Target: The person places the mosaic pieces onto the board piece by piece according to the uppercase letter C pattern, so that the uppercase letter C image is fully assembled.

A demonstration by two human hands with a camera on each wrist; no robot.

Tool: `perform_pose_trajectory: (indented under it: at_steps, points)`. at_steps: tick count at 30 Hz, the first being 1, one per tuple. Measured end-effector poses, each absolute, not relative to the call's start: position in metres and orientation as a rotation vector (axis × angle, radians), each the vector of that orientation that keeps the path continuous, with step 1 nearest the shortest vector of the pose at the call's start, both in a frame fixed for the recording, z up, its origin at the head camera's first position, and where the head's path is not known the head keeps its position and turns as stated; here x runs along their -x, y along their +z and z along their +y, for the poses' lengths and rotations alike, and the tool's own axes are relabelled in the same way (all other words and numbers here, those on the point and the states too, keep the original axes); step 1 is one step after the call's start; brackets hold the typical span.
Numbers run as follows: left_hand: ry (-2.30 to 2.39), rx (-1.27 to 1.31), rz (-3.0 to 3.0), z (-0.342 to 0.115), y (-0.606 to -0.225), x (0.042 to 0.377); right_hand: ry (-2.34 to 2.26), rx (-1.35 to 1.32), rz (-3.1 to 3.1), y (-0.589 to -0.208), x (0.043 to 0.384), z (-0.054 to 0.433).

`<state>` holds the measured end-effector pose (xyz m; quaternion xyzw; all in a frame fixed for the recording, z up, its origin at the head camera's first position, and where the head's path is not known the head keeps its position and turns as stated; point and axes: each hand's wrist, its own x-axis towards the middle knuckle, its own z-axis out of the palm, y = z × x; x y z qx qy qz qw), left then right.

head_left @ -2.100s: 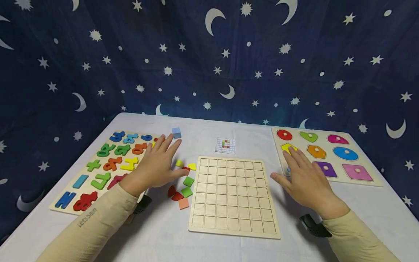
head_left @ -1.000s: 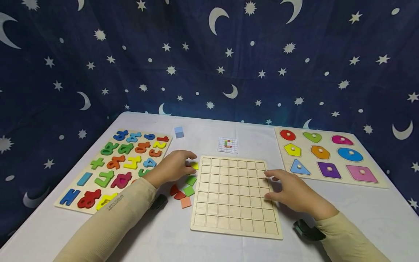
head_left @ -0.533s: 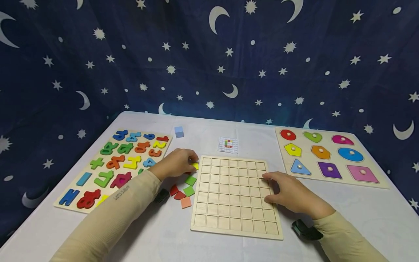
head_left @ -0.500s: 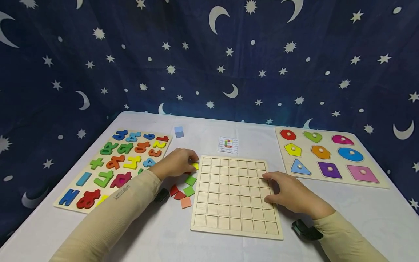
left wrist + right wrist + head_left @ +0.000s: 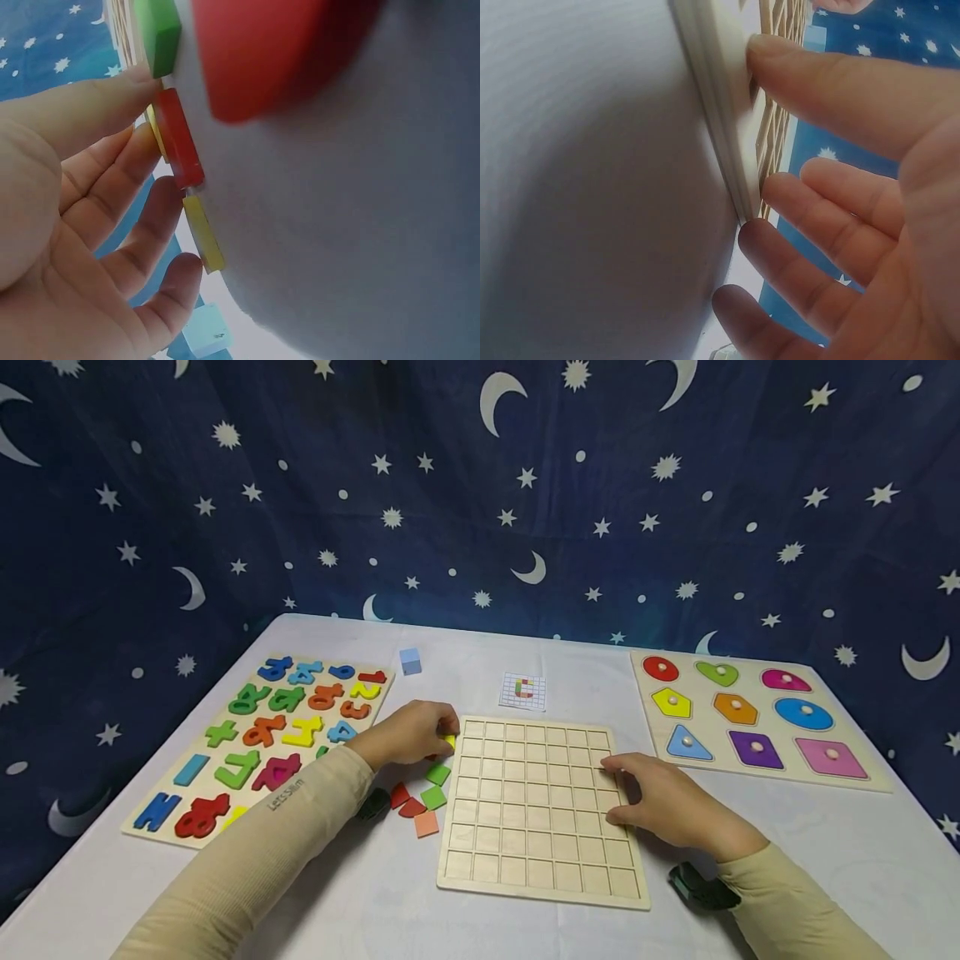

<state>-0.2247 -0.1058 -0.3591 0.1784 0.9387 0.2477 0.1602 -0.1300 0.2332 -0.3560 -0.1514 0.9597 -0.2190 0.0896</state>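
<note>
Left of the wooden grid board (image 5: pixel 536 868), my left hand (image 5: pixel 408 732) has thumb and fingers on a yellow quarter-circle tile (image 5: pixel 451 741). In the left wrist view the yellow tile's edge shows between thumb and index finger, behind a red tile (image 5: pixel 180 142); another yellow tile (image 5: pixel 202 234) lies near the other fingertips. Green tiles (image 5: pixel 433 797), red quarter-circle tiles (image 5: pixel 411 808) and an orange square tile (image 5: pixel 426 824) lie below that hand. My right hand (image 5: pixel 671 797) rests at the board's right edge, thumb and fingertips over its rim, fingers loosely bent.
A number puzzle board (image 5: pixel 187 768) lies at the left, partly under the left forearm. A knobbed shape puzzle (image 5: pixel 705 703) is at the far right. Behind the grid board lie a small pattern card (image 5: pixel 522 692) and a blue cube (image 5: pixel 410 662). A starry dark curtain (image 5: pixel 450 485) hangs behind.
Both hands have come down and inward from spread above the table: the left to the yellow tile, the right to the board's edge. Lately the left has shifted slightly right with the tile.
</note>
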Motion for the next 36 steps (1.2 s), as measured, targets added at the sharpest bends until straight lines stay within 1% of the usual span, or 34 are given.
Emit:
perform_pose_trajectory:
  at_steps: [9,36]
  points:
    - [0.664,-0.556,2.717,-0.1063,-0.3596,0.2235,-0.662,0.462,2.858,-0.3574,0.1301,0.2338]
    - [0.744,-0.535,2.64,-0.1017,-0.3558,0.2214,-0.666,0.444,2.852,-0.3574,0.1297,0.2339]
